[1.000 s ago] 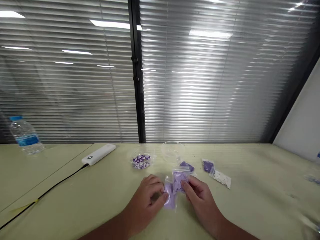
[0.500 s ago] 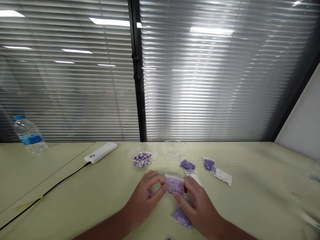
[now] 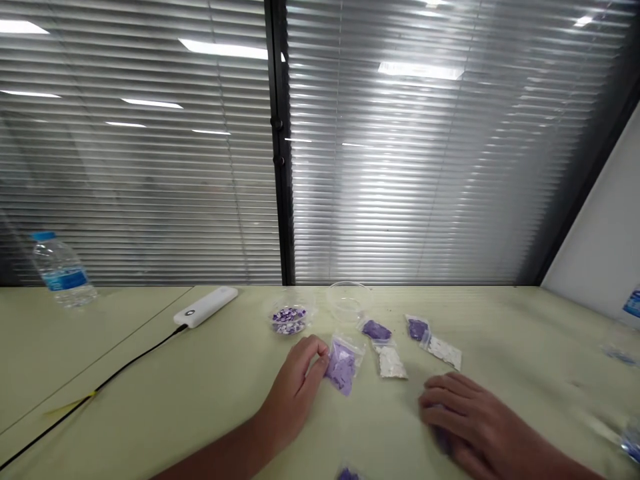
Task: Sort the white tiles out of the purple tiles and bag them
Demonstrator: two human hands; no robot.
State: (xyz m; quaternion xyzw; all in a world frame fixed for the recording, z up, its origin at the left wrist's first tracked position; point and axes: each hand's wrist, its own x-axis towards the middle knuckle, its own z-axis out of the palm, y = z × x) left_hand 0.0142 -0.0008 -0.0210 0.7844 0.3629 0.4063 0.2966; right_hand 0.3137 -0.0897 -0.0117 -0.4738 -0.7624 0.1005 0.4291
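Observation:
My left hand (image 3: pixel 297 380) pinches the left edge of a small clear zip bag of light purple pieces (image 3: pixel 343 368) on the table. To its right, my right hand (image 3: pixel 473 420) is low over the table and smeared by motion. Its fingers curl over a bag of purple pieces (image 3: pixel 442 437), which is mostly hidden beneath them. Between the hands lies a bag of white pieces (image 3: pixel 391 362), with a dark purple bag (image 3: pixel 376 330) touching its top. Another dark purple bag (image 3: pixel 418 328) and a white bag (image 3: pixel 445 352) lie farther right.
A clear round container (image 3: pixel 289 321) holds mixed purple and white pieces; another clear round piece (image 3: pixel 347 301) is beside it. A white power bank (image 3: pixel 206 307) with a black cable and a water bottle (image 3: pixel 65 273) stand left. One purple bag (image 3: pixel 349 474) shows at the bottom edge.
My right hand has let go of the left hand's bag and moved right. The light purple bag that was under it is gone from its spot. My left hand still holds its bag.

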